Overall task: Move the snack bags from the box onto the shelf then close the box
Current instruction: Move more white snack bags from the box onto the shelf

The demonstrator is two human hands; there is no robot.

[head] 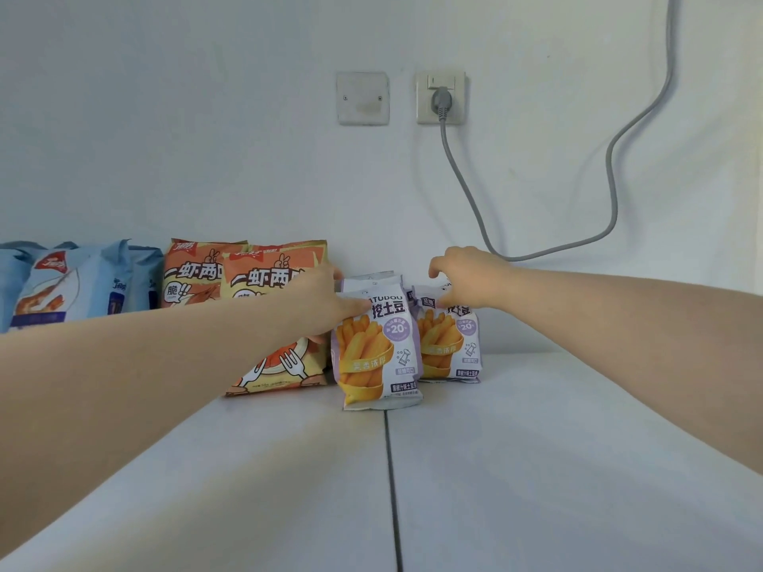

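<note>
Two hands: our left hand (318,297) pinches the top of the front fries bag (377,357), thumb on its face. Our right hand (466,278) curls over the top of the right fries bag (452,344), thumb in front.
Bags: both stand upright on the shelf (536,447), close side by side, just beside the orange bags (256,282). The blue bags (74,282) sit further left by the wall.
Box: out of view, so we cannot tell what remains in it.
Tipping risk: these puffy bags stand on narrow bottoms, so an uneven release could topple the front one forward.
Neighbour risk: our left forearm crosses the orange bags and could drag them over on withdrawal.
</note>
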